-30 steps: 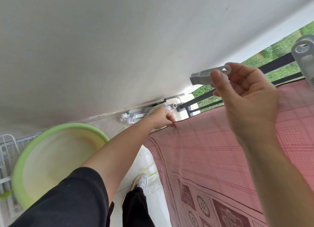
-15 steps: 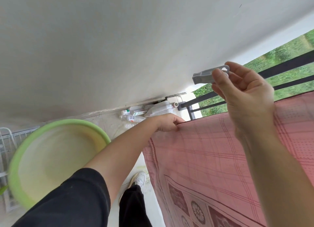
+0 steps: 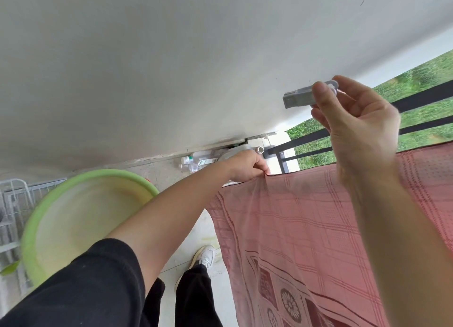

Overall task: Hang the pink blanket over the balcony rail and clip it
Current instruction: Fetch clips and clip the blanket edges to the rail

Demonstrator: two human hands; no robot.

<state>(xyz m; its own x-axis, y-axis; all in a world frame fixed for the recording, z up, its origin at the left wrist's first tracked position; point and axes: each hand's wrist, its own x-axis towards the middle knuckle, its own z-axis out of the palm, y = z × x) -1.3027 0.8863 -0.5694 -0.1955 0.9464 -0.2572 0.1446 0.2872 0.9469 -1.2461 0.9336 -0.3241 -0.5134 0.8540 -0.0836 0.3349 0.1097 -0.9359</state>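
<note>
The pink blanket [image 3: 301, 223] with a plaid weave and flower squares hangs over the black balcony rail [image 3: 306, 138], covering its top bar. My left hand [image 3: 247, 166] pinches the blanket's top left corner at the rail's end. Above and to the right, my right hand [image 3: 355, 121] holds a grey clothes peg [image 3: 300, 97] between thumb and fingers, jaws pointing left, in the air above the blanket's top edge. The peg touches nothing else.
A large green basin [image 3: 81, 219] stands on the floor at left, beside a white wire rack [image 3: 14, 204]. Plastic bottles [image 3: 193, 161] lie by the white wall's foot. My shoe [image 3: 204, 257] is on the tiled floor. Grass lies beyond the rail.
My left hand has shifted slightly along the blanket's top corner and now pinches it. My right hand keeps the peg raised; a second peg seen at far right earlier is out of view.
</note>
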